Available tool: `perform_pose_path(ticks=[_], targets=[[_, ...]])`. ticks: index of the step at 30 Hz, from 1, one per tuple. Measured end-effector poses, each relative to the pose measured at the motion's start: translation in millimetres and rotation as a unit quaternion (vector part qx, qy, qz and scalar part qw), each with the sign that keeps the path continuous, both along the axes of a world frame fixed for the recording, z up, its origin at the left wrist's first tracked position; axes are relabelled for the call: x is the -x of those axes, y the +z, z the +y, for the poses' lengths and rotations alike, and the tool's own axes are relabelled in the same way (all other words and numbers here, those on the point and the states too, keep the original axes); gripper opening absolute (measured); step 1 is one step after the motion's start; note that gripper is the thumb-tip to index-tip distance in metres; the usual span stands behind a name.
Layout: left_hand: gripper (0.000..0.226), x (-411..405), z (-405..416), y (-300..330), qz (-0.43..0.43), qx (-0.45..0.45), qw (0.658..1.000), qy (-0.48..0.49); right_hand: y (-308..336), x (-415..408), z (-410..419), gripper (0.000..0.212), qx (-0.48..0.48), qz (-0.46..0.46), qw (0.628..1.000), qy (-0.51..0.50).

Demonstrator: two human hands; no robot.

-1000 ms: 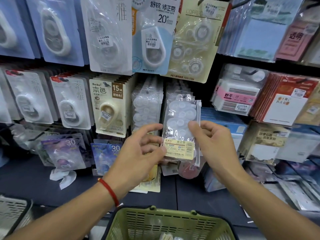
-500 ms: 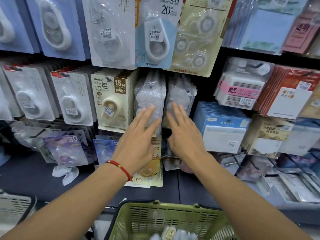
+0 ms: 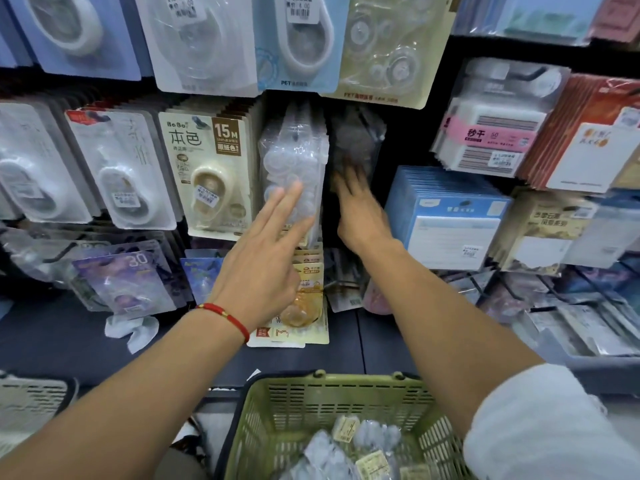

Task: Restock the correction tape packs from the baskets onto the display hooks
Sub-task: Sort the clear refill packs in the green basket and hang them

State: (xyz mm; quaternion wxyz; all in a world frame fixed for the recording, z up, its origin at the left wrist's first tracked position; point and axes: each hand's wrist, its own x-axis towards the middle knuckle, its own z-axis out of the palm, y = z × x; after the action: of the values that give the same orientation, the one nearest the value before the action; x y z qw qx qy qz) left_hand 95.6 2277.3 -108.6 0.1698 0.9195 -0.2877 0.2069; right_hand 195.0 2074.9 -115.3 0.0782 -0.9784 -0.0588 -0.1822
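i see my left hand point(image 3: 263, 268) with fingers straight and spread, its fingertips point(image 3: 294, 190) against the clear correction tape packs point(image 3: 292, 161) hanging at 12 o'clock. my right hand point(image 3: 360, 216) pushes into the darker, blurred packs point(image 3: 356, 140) at 1 o'clock; i cannot tell how its fingers lie. more packs lie in the green basket point(image 3: 277, 410) at 6 o'clock.

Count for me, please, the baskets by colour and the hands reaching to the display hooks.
Green basket: 1
Pale grey basket: 1
Hands: 2 (left hand, fingers straight against the clear packs; right hand, blurred, at the next hook)
Total: 4
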Motion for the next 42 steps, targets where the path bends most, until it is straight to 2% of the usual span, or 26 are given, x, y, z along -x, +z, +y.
perform_pose_path(ticks=[4, 7, 9, 11, 13, 15, 17, 19, 21, 26, 28, 30, 33, 35, 37, 39, 41, 42], targets=[[0.065, 9.9, 0.5, -6.8, 0.021, 0.009, 1.000, 0.003, -19.9, 44.2, -3.3, 0.060, -0.126, -0.044, 0.990, 0.050], [0.057, 25.6, 1.0, -26.1, 0.062, 0.008, 0.998, -0.022, -50.3, 99.7, -20.1, 0.032, -0.121, -0.107, 0.980, 0.114], [0.051, 40.0, 1.6, -50.7, 0.101, -0.020, 0.993, -0.050, -70.4, 132.9, -34.8, 0.022, -0.091, -0.112, 0.979, 0.143], [0.050, 57.6, 1.1, -81.3, 0.156, -0.072, 0.983, -0.066, -90.5, 152.5, -49.9, 0.020, -0.071, -0.013, 0.987, 0.145], [0.051, 78.3, -3.7, -115.8, 0.228, -0.106, 0.966, -0.060, -117.8, 162.5, -64.5, 0.020, -0.047, 0.182, 0.976, 0.111], [0.054, 100.1, -12.9, -152.8, 0.303, -0.124, 0.944, -0.039, -157.5, 174.3, -75.0, 0.021, -0.011, 0.346, 0.936, 0.066], [0.055, 121.8, -23.2, -189.6, 0.372, -0.129, 0.919, -0.014, -207.3, 195.4, -82.7, 0.025, 0.039, 0.463, 0.885, 0.041], [0.051, 141.4, -31.2, -220.9, 0.431, -0.126, 0.894, 0.010, -255.0, 226.9, -89.8, 0.034, 0.075, 0.549, 0.832, 0.033], [0.046, 157.1, -35.8, -244.4, 0.472, -0.113, 0.874, 0.040, -294.7, 257.7, -94.2, 0.048, 0.069, 0.599, 0.797, 0.015], [0.042, 173.5, -41.1, -273.9, 0.505, -0.091, 0.854, 0.089, -344.2, 295.4, -73.2, 0.096, -0.051, 0.576, 0.811, -0.090], [0.043, 169.9, -42.9, -275.0, 0.502, -0.081, 0.856, 0.094, -346.7, 296.0, -68.9, 0.100, -0.093, 0.553, 0.818, -0.127], [0.044, 164.0, -45.1, -273.7, 0.496, -0.067, 0.860, 0.095, -341.3, 292.7, -74.4, 0.082, -0.112, 0.524, 0.832, -0.144], [0.049, 158.0, -51.4, -269.7, 0.467, -0.055, 0.879, 0.079, -327.6, 283.4, -92.4, 0.028, -0.243, 0.490, 0.830, -0.113], [0.061, 155.9, -58.5, -265.8, 0.419, -0.069, 0.905, 0.035, -312.4, 271.7, -105.1, 0.027, -0.322, 0.493, 0.806, -0.055], [0.075, 155.1, -67.8, -262.7, 0.374, -0.119, 0.920, -0.012, -293.7, 259.3, -108.0, 0.029, -0.379, 0.523, 0.763, -0.011], [0.070, 154.7, -75.2, -261.7, 0.366, -0.156, 0.918, 0.000, -283.1, 249.2, -104.7, 0.030, -0.408, 0.529, 0.744, 0.008], [0.053, 153.4, -73.5, -264.2, 0.408, -0.116, 0.902, 0.084, -284.9, 243.2, -102.3, 0.032, -0.435, 0.472, 0.767, -0.021], [0.048, 154.5, -68.7, -266.2, 0.434, -0.077, 0.887, 0.141, -290.9, 243.2, -103.8, 0.034, -0.410, 0.441, 0.796, -0.058]])
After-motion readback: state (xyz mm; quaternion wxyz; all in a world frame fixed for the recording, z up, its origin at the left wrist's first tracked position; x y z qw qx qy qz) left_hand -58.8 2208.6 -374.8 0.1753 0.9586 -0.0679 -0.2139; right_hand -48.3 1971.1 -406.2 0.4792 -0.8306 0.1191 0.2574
